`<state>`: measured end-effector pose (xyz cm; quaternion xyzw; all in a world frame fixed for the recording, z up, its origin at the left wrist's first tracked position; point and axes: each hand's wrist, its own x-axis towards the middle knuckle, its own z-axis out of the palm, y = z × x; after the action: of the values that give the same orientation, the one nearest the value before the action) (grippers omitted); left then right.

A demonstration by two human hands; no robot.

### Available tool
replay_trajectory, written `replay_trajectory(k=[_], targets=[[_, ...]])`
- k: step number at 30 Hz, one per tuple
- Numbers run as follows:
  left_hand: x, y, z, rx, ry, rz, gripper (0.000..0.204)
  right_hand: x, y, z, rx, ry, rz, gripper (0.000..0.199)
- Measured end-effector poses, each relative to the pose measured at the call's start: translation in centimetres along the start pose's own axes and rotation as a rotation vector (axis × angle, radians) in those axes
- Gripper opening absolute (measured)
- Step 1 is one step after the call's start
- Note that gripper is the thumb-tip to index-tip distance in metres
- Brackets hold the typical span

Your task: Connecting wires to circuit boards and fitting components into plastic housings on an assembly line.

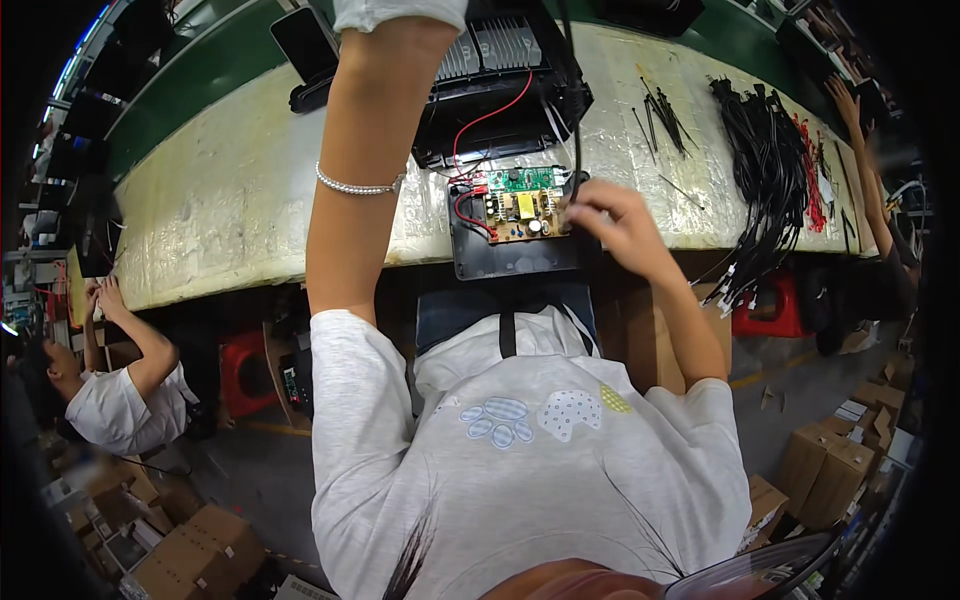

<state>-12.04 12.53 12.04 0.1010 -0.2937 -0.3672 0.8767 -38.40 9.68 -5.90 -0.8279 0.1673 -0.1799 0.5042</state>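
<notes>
Right hand [607,215] sits at the right edge of the circuit board [518,205], fingers curled in and pinched close together, apparently on a thin wire or small part at the board's edge; too small to tell exactly what it has. The board lies in a black tray housing [510,255] at the near edge of the bench [230,200], directly in front of the person, long axis running left-right, so the board extends leftward from the right hand. Red wires [480,120] run from the board's left end up to a larger black finned housing [500,75] just behind it. Left arm reaches straight up past the board's left side, bead bracelet [358,186] on the wrist; the left hand is out of frame at the top edge, so its grip cannot be told. Right hand is clearly the nearer one to the board. Farther right on the bench: a bundle of black cables [765,170] and loose black cable ties [662,110]. Other workers' hands show at far left and far right.
</notes>
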Motion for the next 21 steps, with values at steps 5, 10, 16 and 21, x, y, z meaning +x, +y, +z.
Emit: replay_trajectory(k=[5, 10, 16, 21], targets=[[-1.5, -1.1, 1.0, 0.021, -0.103, -0.048, 0.020, 1.8, 1.6, 0.3, -0.241, 0.258, -0.044, 0.008], [-2.2, -1.5, 0.0, 0.099, -0.135, -0.025, 0.019, 2.2, 2.7, 1.5, -0.208, 0.286, -0.084, 0.008], [-1.9, -1.8, -1.4, 0.034, -0.182, -0.037, 0.019, 2.4, 2.9, 1.0, -0.251, 0.166, -0.121, 0.008], [-2.5, -2.5, -1.2, 0.082, -0.145, -0.065, 0.020, 1.6, 2.9, 0.8, -0.350, 0.192, -0.141, 0.008]])
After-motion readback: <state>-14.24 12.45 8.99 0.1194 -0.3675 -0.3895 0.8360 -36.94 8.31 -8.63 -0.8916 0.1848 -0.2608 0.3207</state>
